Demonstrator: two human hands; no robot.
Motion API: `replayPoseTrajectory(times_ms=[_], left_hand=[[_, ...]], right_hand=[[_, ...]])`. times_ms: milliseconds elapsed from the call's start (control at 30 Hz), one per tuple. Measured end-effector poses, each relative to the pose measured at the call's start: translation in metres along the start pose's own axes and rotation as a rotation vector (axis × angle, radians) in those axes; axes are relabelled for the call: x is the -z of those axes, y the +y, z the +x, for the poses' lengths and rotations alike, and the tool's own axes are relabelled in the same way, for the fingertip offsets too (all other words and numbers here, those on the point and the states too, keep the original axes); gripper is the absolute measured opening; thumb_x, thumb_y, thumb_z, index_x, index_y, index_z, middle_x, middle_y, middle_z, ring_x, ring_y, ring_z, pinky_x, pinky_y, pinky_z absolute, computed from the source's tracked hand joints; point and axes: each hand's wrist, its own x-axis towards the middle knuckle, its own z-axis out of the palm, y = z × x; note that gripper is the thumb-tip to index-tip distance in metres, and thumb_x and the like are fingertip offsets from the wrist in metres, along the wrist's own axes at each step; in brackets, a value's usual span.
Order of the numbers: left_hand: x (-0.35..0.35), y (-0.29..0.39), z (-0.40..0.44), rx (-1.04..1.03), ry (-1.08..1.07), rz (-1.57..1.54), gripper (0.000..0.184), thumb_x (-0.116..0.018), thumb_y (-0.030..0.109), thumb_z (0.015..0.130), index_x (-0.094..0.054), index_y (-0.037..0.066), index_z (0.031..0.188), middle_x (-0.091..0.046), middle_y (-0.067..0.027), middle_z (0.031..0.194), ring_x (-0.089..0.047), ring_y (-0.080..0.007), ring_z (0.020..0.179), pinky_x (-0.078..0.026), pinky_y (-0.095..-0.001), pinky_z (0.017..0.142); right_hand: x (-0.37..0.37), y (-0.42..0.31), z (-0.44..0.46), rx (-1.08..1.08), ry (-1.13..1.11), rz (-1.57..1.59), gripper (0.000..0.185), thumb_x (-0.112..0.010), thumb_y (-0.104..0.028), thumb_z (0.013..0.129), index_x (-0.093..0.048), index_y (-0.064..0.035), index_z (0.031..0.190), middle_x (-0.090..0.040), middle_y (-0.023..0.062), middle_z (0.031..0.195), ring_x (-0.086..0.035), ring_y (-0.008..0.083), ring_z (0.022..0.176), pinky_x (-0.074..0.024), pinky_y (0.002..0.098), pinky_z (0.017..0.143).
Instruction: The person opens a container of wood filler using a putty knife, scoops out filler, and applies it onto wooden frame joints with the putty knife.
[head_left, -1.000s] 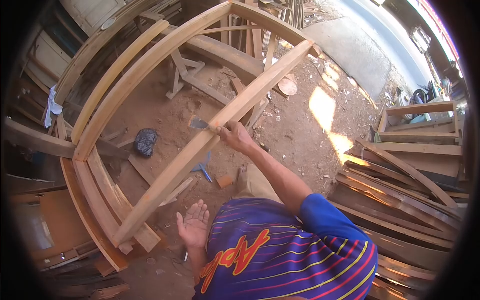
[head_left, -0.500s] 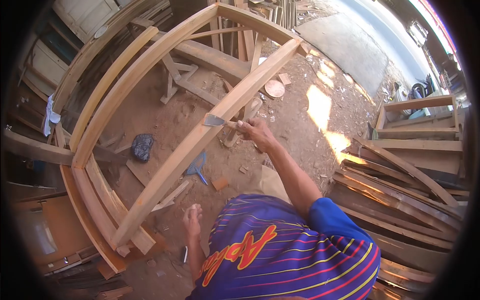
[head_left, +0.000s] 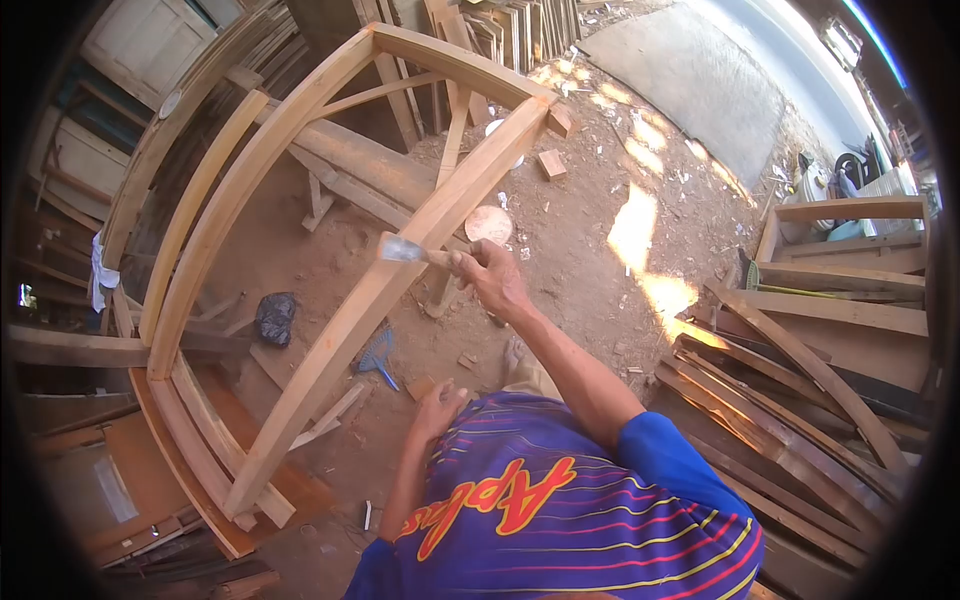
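Observation:
My right hand (head_left: 492, 280) is closed round the wooden handle of a putty knife (head_left: 402, 249). Its flat metal blade lies against the near beam of a large wooden frame (head_left: 345, 325), around the middle of that beam's length. My left hand (head_left: 438, 408) is in front of my body, below the beam and touching none of the wood. Its fingers are loosely bent and a little apart, with nothing visible in them. The frame's curved far rail (head_left: 225, 215) runs along the left side.
A wooden trestle beam (head_left: 365, 160) stands under the frame. On the dirt floor lie a black plastic bag (head_left: 276, 319), a blue fly-swatter-like thing (head_left: 378, 358), a round disc (head_left: 488, 227) and wood offcuts. Long boards (head_left: 770, 410) are piled at the right.
My right hand and the putty knife have shifted left in view. My left hand has moved up and right, closer to my body. The whole view has shifted slightly.

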Motion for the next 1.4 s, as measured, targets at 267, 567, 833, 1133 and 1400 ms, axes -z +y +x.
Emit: replayPoseTrajectory(times_ms=[267, 567, 833, 1133, 1400], left_hand=[[-0.02, 0.095, 0.044, -0.083, -0.12, 0.038, 0.073, -0.066, 0.045, 0.097, -0.052, -0.008, 0.145, -0.061, -0.0293, 0.14, -0.061, -0.0361, 0.131, -0.047, -0.0408, 0.11], [-0.015, 0.108, 0.089, -0.084, -0.077, -0.027, 0.071, -0.068, 0.043, 0.098, -0.052, -0.008, 0.145, -0.064, -0.0282, 0.137, -0.062, -0.0333, 0.128, -0.048, -0.0403, 0.108], [-0.014, 0.129, 0.122, -0.072, -0.029, -0.223, 0.07, -0.069, 0.04, 0.097, -0.051, -0.007, 0.146, -0.062, -0.0281, 0.138, -0.062, -0.0357, 0.128, -0.047, -0.0419, 0.109], [-0.033, 0.212, 0.181, -0.558, 0.486, 0.209, 0.073, -0.078, 0.016, 0.085, -0.048, -0.001, 0.149, -0.044, -0.0256, 0.155, -0.042, -0.0463, 0.143, -0.038, -0.0535, 0.116], [-0.041, 0.225, 0.228, -0.407, 0.567, 0.384, 0.072, -0.081, 0.016, 0.081, -0.055, 0.008, 0.147, -0.04, -0.022, 0.158, -0.033, -0.0445, 0.147, -0.029, -0.0552, 0.119]], right_hand=[[0.026, -0.013, 0.047, -0.108, -0.185, 0.159, 0.034, -0.069, -0.031, 0.102, -0.067, 0.0024, 0.105, -0.074, 0.0083, 0.092, -0.072, 0.0143, 0.077, -0.054, 0.0296, 0.067], [0.057, 0.0, 0.056, -0.094, -0.09, 0.131, 0.033, -0.067, -0.03, 0.102, -0.068, 0.0033, 0.103, -0.073, 0.0093, 0.088, -0.072, 0.0148, 0.077, -0.0566, 0.0329, 0.071], [0.086, -0.01, 0.062, -0.192, -0.177, 0.391, 0.038, -0.068, -0.03, 0.102, -0.07, 0.0039, 0.12, -0.073, 0.0087, 0.092, -0.071, 0.0152, 0.08, -0.0556, 0.0313, 0.073], [0.16, -0.019, 0.102, -0.316, -0.275, 0.176, 0.038, -0.07, -0.034, 0.099, -0.067, 0.0016, 0.112, -0.072, 0.0091, 0.093, -0.073, 0.0191, 0.089, -0.0548, 0.0328, 0.074], [0.259, -0.084, 0.152, -0.223, -0.155, 0.348, 0.05, -0.066, -0.033, 0.102, -0.061, 0.004, 0.134, -0.069, 0.0127, 0.107, -0.067, 0.0154, 0.083, -0.0558, 0.033, 0.079]])
